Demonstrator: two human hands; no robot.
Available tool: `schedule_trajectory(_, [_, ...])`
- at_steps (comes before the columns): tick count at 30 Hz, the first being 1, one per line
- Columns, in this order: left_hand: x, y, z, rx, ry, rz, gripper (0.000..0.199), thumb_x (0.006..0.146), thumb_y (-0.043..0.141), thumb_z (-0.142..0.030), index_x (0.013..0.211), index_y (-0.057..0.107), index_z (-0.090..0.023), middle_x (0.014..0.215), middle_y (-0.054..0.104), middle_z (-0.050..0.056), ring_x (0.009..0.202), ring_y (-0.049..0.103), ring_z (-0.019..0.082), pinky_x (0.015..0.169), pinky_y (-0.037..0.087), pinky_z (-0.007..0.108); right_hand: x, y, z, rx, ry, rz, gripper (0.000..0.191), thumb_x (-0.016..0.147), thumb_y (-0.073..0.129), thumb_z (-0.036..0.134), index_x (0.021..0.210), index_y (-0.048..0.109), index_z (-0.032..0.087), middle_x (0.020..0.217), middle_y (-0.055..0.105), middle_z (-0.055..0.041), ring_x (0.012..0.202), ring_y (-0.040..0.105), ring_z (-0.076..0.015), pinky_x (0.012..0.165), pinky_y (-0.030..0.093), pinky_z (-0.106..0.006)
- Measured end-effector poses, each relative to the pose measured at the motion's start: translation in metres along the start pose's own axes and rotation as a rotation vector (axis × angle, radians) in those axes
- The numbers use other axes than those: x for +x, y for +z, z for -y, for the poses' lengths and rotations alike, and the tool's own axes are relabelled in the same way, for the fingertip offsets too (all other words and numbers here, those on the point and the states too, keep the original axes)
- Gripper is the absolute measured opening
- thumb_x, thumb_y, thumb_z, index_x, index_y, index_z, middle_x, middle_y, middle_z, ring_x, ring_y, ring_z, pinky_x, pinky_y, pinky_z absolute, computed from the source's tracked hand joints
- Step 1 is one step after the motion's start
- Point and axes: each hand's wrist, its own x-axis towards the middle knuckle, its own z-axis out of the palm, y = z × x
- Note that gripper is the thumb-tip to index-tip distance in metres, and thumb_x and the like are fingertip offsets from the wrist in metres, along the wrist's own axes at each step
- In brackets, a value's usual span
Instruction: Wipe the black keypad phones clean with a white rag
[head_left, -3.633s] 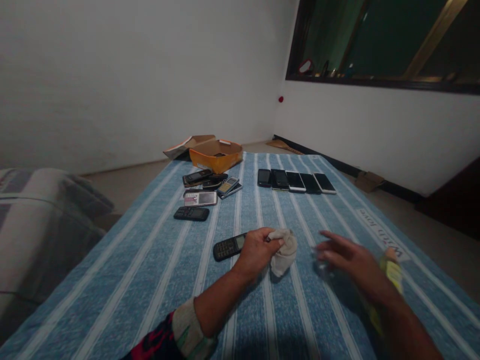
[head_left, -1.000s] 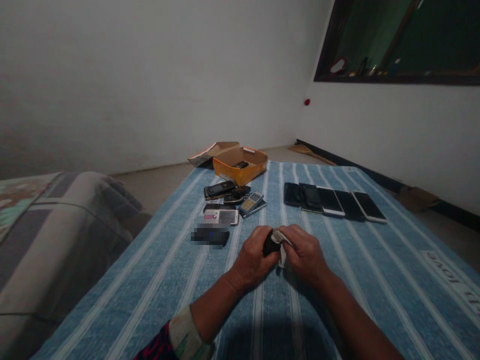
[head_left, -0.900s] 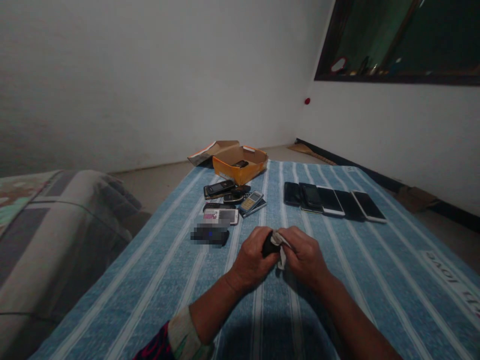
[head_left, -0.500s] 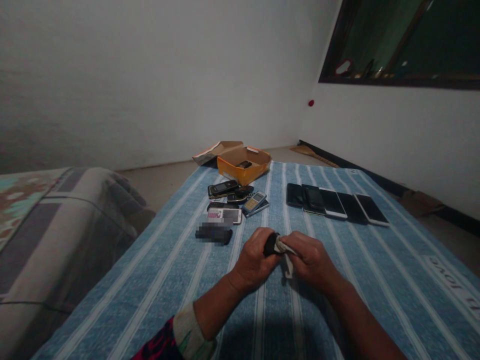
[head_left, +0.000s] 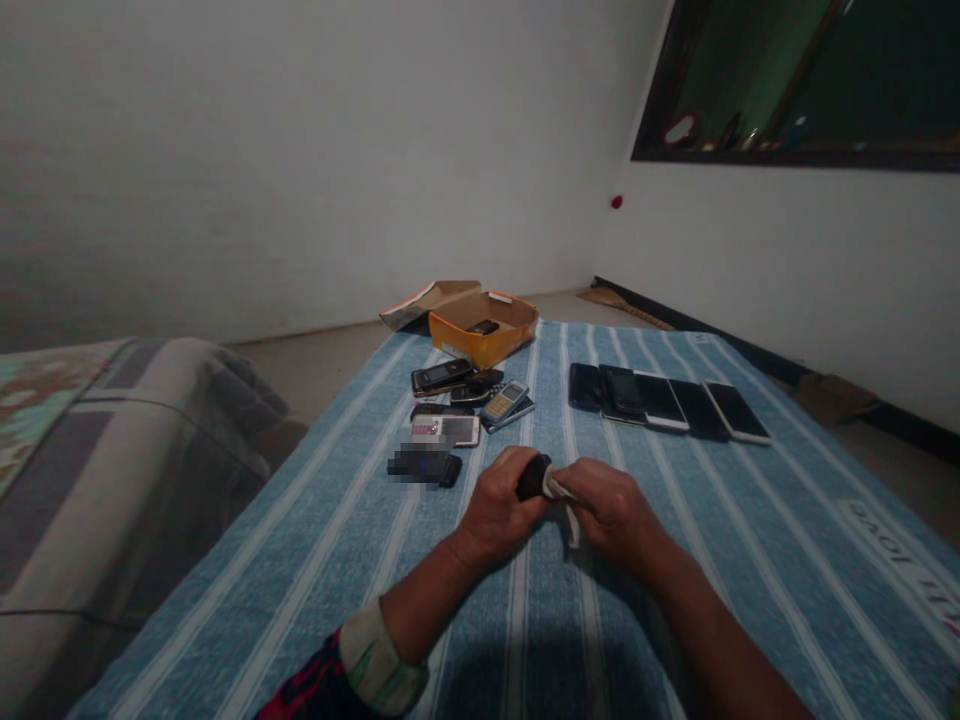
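Black handset, judged a mobile phone: gripped in your left hand, one dark rounded end showing, the remainder hidden by your fingers. Off-white cloth: pinched in your right hand against that end, one tail hanging loose. Both hands meet near mid-scene, over the blue striped cover.

Step in hand, by judgement: wiping the handset's end. Next move calls for a firm left grip and a turn of the handset, so that you bring another face to the cloth.

Edges and room: dark phone, partly pixelated, nearest obstacle, just left of your left hand. White-and-pink keypad phone and blue-and-silver keypad phone, beyond it. Open orange box, at the far edge. Row of phones, far right, apart from your knuckles. Widest room for your elbows: near right, where the cover runs out to its slanting edge.
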Motion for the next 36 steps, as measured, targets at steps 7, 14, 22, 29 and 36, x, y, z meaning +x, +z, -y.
schedule_trajectory(7, [0.000,0.000,-0.002,-0.037,-0.028,0.068,0.031,0.072,0.071,-0.022,0.099,0.057,-0.018,0.090,0.061,0.003,0.084,0.058,0.018,0.076,0.048,0.031,0.000,0.004,-0.001,-0.084,-0.005,-0.069,0.019,0.086,0.043,0.007,0.087,0.059,0.017,0.072,0.054,-0.0039,0.068,0.049,-0.0173,0.061,0.037,-0.028])
schedule_trajectory(14, [0.001,-0.001,-0.002,-0.039,-0.028,0.049,0.034,0.070,0.072,-0.021,0.101,0.059,-0.017,0.091,0.062,0.004,0.084,0.059,0.019,0.076,0.049,0.032,0.000,0.008,-0.001,-0.141,-0.032,-0.098,0.025,0.085,0.041,0.005,0.096,0.061,0.015,0.077,0.058,-0.0071,0.074,0.051,-0.0196,0.064,0.040,-0.029])
schedule_trajectory(22, [0.003,-0.004,-0.003,-0.023,-0.043,0.036,0.030,0.071,0.070,-0.022,0.099,0.060,-0.017,0.091,0.063,0.004,0.085,0.060,0.019,0.076,0.049,0.031,-0.001,0.010,0.000,-0.127,-0.054,-0.072,0.027,0.086,0.040,0.006,0.097,0.063,0.013,0.076,0.059,-0.0074,0.072,0.050,-0.0191,0.063,0.041,-0.029])
schedule_trajectory(29, [0.003,-0.003,-0.008,-0.060,-0.020,0.118,0.033,0.070,0.073,-0.022,0.101,0.061,-0.018,0.089,0.063,0.003,0.083,0.060,0.018,0.074,0.049,0.030,-0.001,0.008,-0.013,0.284,0.276,-0.207,0.027,0.080,0.046,0.008,0.091,0.069,0.018,0.079,0.066,-0.0042,0.075,0.062,-0.0173,0.069,0.049,-0.029])
schedule_trajectory(36, [0.004,-0.004,-0.007,-0.055,-0.012,0.109,0.033,0.071,0.073,-0.025,0.100,0.061,-0.017,0.087,0.062,0.003,0.080,0.060,0.017,0.071,0.049,0.029,0.000,-0.015,-0.015,0.529,0.542,-0.171,0.043,0.073,0.057,0.013,0.115,0.064,0.018,0.089,0.071,-0.0032,0.076,0.067,-0.0172,0.071,0.053,-0.031])
